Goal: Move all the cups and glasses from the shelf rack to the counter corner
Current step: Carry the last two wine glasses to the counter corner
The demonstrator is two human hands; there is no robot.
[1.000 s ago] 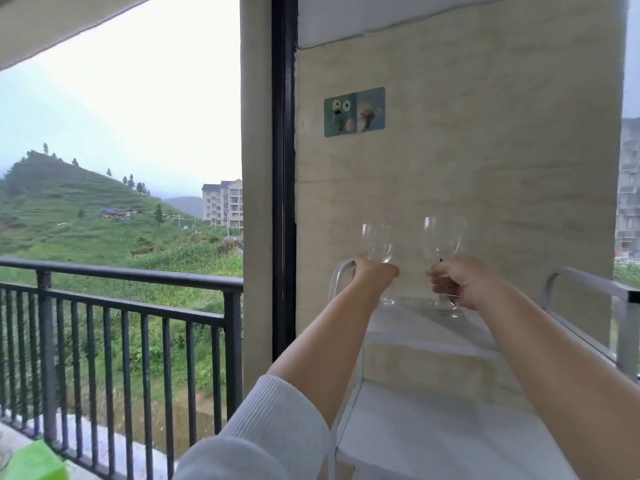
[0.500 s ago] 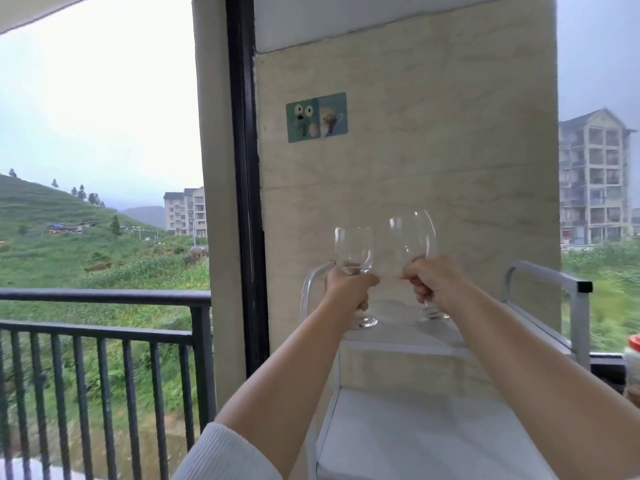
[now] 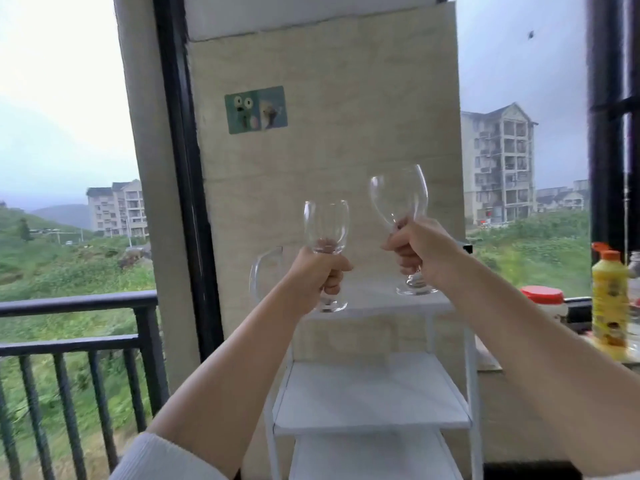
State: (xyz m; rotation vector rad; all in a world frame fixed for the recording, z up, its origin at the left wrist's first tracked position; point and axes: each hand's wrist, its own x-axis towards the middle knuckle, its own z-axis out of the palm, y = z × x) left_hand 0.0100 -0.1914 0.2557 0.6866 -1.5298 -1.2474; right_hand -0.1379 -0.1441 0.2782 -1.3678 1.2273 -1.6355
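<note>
Left hand (image 3: 320,271) gripping stem of small glass (image 3: 326,227), right hand (image 3: 415,249) gripping stem of large glass (image 3: 399,197), both raised over top tier of white shelf rack (image 3: 374,393).

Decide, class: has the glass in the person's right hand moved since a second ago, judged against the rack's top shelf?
Yes. The right-hand glass has risen off the top shelf and tilted left; earlier its foot stood on that shelf, upright.
</note>
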